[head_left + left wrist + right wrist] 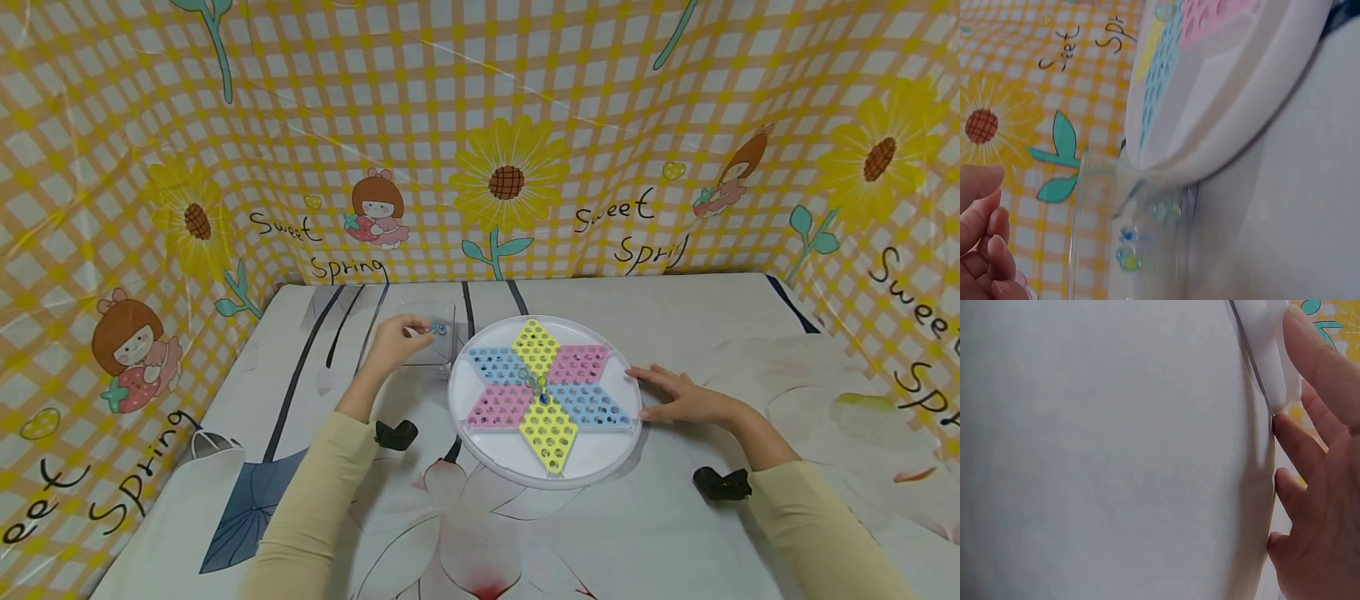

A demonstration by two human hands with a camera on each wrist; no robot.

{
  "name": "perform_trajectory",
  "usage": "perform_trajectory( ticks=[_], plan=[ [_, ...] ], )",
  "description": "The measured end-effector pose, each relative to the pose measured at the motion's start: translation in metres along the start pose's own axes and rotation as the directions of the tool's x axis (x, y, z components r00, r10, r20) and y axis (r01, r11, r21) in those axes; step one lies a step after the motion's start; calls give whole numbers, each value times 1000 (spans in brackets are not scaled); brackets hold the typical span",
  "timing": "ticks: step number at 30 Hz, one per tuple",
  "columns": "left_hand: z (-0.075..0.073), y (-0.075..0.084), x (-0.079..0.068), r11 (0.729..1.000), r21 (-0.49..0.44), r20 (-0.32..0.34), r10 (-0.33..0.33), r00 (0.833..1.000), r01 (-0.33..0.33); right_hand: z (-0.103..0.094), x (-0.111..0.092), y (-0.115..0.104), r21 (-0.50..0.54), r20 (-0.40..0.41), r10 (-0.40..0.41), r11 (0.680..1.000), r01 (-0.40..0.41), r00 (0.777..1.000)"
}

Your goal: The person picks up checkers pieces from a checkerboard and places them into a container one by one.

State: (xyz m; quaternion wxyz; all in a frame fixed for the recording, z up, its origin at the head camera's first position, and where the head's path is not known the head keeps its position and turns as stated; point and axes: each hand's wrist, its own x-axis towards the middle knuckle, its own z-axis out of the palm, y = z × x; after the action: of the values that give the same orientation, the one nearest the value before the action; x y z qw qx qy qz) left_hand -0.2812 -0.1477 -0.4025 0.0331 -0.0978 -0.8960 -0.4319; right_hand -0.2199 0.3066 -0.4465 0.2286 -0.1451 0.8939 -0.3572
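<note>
Loose marbles [1127,259] are seen in a clear box [444,354], just right of the fingertips of the left hand [399,340] — round, so no long axis is offered. The left fingers are curled and nearly closed; whether a marble is pinched cannot be told. The star-patterned board [495,446] is set just right of the box — its right rim touched by the right hand [690,400], fingers spread, nothing grasped, well apart from the box.

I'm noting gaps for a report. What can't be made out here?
Left wrist view: whether the left hand holds anything; its fingers hide that.
Left wrist view: how many marbles the box holds; blurred, cropped by the bottom edge.
Head view: how many marbles the board holds; too small.
Right wrist view: the whole right hand; cropped by the right edge.
</note>
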Motion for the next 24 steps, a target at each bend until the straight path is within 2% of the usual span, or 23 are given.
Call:
perform_trajectory(
  ticks=[5, 12, 19, 24],
  plan=[
    [16, 12, 0, 998, -37, 38, 46, 998, -45, 0, 0, 0, -5, -2, 3, 1000, -3, 1000],
    [42, 27, -2, 997, -66, 126, 54, 991, -46, 0, 1, 2, -15, -3, -4, 1000, 4, 1000],
    [67, 34, 0, 993, -95, 205, 93, 974, -75, -1, -1, -1, -16, 1, -4, 1000, 4, 1000],
    [83, 39, 0, 991, -103, 238, 109, 965, -87, 0, -1, -2, -14, 1, -3, 1000, 3, 1000]
  ],
)
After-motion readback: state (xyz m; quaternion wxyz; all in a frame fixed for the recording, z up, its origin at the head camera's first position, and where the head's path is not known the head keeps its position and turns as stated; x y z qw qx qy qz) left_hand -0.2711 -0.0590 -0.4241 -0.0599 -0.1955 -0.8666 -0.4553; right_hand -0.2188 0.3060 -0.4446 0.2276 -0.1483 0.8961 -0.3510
